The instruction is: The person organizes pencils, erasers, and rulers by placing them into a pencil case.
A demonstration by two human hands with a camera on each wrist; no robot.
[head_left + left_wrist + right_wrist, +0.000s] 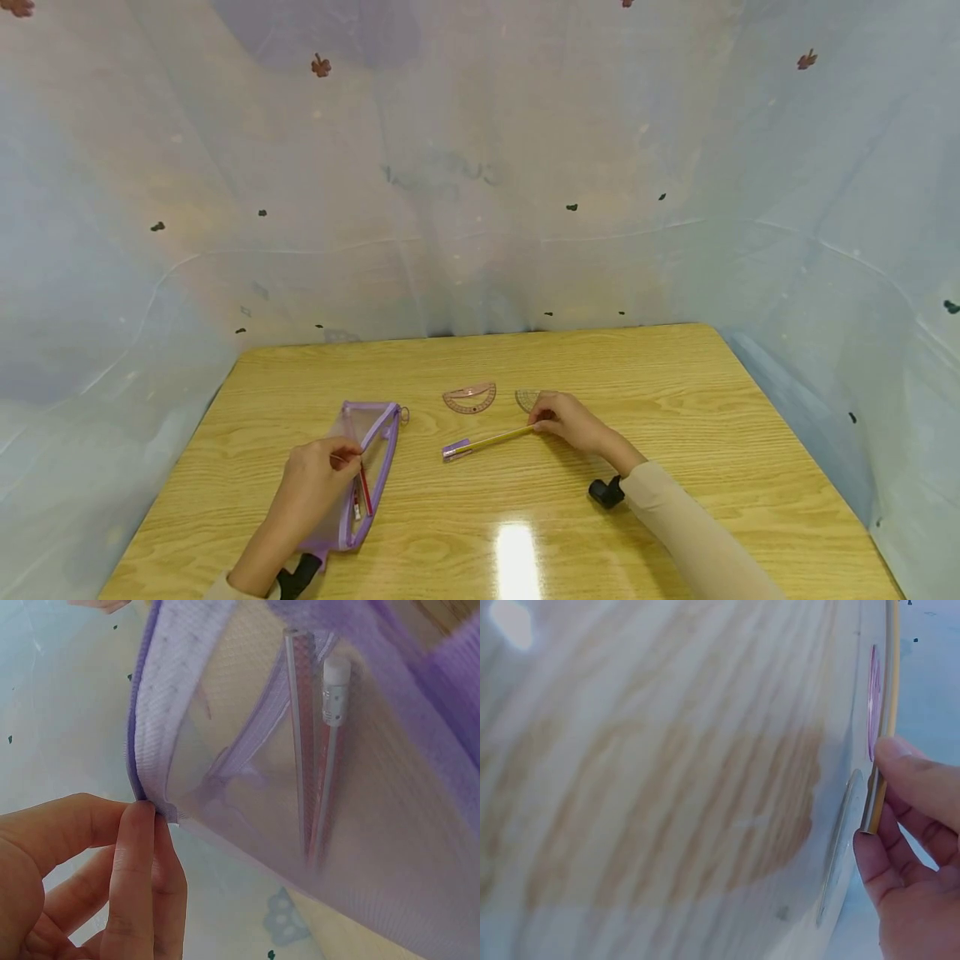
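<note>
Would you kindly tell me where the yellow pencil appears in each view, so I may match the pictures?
Head: the yellow pencil is in the lower middle, right of the purple mesh pouch, its right end in the right hand.
Left wrist: not in this picture.
Right wrist: the yellow pencil runs from the top edge, near the right side, down into the right hand.
Shared landmark: the pale backdrop with small dark marks, in all three.

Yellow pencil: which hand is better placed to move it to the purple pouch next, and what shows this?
Likely the right. The right hand pinches the yellow pencil near one end, while the left hand grips the edge of the purple pouch, so seems better used steadying it.
</note>
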